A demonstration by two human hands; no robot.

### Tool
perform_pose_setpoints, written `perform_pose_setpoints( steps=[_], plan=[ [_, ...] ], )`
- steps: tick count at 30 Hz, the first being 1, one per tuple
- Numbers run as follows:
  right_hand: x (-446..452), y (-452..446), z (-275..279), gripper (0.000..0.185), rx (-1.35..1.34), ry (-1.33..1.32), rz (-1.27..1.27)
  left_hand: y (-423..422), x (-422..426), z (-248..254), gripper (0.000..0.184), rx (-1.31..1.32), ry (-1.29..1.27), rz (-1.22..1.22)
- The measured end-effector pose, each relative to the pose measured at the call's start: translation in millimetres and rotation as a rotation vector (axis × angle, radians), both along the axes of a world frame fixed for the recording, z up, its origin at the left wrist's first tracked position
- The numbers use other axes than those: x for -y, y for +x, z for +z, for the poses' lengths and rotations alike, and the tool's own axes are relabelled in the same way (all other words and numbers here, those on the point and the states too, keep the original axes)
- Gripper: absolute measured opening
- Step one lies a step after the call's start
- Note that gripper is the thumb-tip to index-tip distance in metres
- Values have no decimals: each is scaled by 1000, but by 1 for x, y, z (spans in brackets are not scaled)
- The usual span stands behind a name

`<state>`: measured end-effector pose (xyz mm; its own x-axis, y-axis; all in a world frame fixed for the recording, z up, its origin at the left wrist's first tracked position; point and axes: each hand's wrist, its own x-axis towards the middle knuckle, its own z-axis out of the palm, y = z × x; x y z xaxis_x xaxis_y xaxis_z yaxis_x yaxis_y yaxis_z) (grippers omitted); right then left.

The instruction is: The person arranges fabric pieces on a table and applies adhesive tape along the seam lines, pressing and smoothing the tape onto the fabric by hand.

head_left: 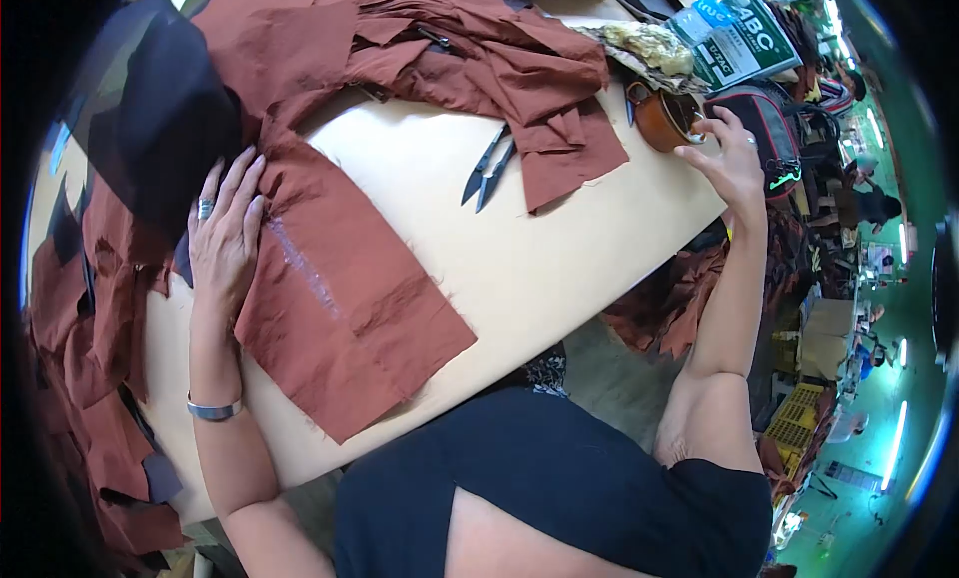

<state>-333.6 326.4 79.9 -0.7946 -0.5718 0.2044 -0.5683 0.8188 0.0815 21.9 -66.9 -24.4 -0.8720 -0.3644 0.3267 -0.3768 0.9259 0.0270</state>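
My left hand (226, 230) lies flat with fingers stretched out, at the left edge of a rust-brown cloth piece (350, 298). A pale, whitish streak runs across that cloth, and its edges are frayed. Beside the fingertips is a dark cloth (165, 108). Over at the right, my right hand (734, 158) is at the rim of a brown cup (661, 120). Its thumb and fingers curl together there, near something small and whitish; what they hold is too small to name. Black-handled scissors or snips (489, 168) lie on the table between the hands.
More rust-brown cloth (470, 58) is heaped across the back of the pale table (440, 218) and hangs at the left. A green-and-white packet (739, 38) and a dark bag (764, 128) stand at the back right. People and lights show far right.
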Motion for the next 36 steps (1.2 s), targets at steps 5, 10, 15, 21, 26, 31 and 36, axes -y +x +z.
perform_pose_setpoints(
  steps=[5, 10, 15, 21, 26, 31, 36],
  plan=[
    [-4, -36, -26, 73, 153, 128, -51, 1, 2, -1, 38, 7, -21, -14],
    [-11, -51, -30, 58, 202, -27, 63, 2, 4, -2, 38, -19, -34, -41],
    [-18, -12, -17, 47, -87, -37, 50, 0, 3, -1, 38, -30, -5, -33],
    [40, 71, 12, 29, -378, -80, 407, 1, 1, -5, 37, -85, -17, -34],
    [154, 194, -3, 33, 491, -675, 1056, 0, -1, -10, 37, -113, -21, -13],
    [206, 220, -71, 27, 814, -498, 1109, 0, -1, -9, 37, -126, -22, -20],
    [208, 232, -84, 28, 681, -477, 1069, -1, 1, -17, 38, -148, -35, -1]
  ],
)
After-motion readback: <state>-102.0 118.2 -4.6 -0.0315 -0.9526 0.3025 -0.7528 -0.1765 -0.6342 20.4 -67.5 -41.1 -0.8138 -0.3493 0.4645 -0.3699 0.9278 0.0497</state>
